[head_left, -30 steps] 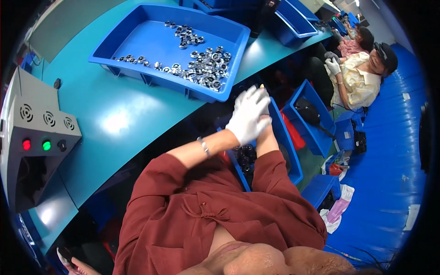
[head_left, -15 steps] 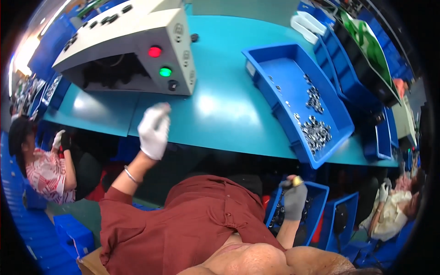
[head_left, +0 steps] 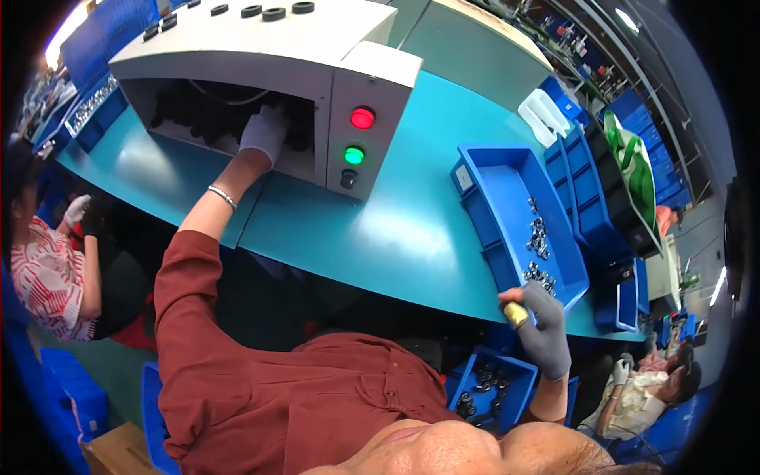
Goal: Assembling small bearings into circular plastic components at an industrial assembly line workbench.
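Note:
My left hand [head_left: 264, 136], in a white glove, reaches into the dark opening of a white box-shaped machine [head_left: 370, 75]. Its fingertips are lost among dark shapes inside, so any grip is hidden. On the machine's front are a red light [head_left: 362, 118], a green light [head_left: 354, 155] and a black knob [head_left: 348, 179]. My right hand [head_left: 545, 326] wears a grey glove with bare fingertips and a yellow wrap on one digit. Its fingers are curled at the near end of a blue tray [head_left: 507, 237]; what they hold cannot be made out. Small shiny metal parts [head_left: 538, 239] lie in that tray.
Black rings [head_left: 274, 13] sit on the machine's top. Below the teal table [head_left: 380, 241], a blue bin [head_left: 518, 380] holds black pieces. Stacked blue trays [head_left: 582, 186] and white containers [head_left: 542, 117] stand to the right. Other people sit at both sides.
My left hand has gone from the table's edge into the machine's opening. My right hand has risen from the black-piece bin to the tray's near end. The whole view has shifted.

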### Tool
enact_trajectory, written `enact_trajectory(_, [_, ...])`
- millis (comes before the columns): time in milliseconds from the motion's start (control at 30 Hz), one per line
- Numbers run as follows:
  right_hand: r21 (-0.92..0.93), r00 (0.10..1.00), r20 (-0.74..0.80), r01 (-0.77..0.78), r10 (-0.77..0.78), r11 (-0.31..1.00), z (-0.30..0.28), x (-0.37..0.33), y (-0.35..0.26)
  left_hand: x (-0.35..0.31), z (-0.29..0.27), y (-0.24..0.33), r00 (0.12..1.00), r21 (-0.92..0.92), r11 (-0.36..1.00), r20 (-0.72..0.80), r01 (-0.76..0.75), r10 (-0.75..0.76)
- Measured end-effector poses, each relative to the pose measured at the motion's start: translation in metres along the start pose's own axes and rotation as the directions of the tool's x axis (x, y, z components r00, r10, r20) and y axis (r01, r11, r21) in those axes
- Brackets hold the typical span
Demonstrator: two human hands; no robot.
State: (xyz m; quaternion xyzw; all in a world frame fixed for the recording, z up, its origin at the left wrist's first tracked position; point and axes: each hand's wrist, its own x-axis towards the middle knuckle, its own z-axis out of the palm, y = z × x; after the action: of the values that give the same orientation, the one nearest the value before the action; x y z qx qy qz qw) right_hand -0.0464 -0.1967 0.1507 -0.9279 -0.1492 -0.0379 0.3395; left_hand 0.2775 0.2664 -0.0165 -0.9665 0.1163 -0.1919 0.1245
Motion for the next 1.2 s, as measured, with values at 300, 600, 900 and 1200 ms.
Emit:
enact_trajectory(300, [-0.417,0.991,-0.024,-0.127,0.129,0.9,-0.035,0.093,0.107,-0.008,0.006,-0.017,0.98,-0.353,0.935,-0.186,-0.005,-0.065])
enact_trajectory(600, [-0.566,0.907,0.247,-0.15,0.341,0.811,-0.016,0.101,0.239,-0.105,-0.078,0.056,0.906,-0.992,0.123,-0.087,-0.039,-0.414])
enact_trajectory(900, [-0.238,0.912,0.325,-0.177,0.25,0.955,-0.009,0.09,0.192,-0.166,-0.143,0.184,0.96,-0.303,-0.926,0.232,0.225,0.158])
enact_trajectory(1200, [-0.126,0.898,0.282,-0.314,0.338,0.941,-0.014,0.069,0.193,-0.151,-0.153,0.253,0.914,-0.075,-0.93,0.228,0.36,0.336])
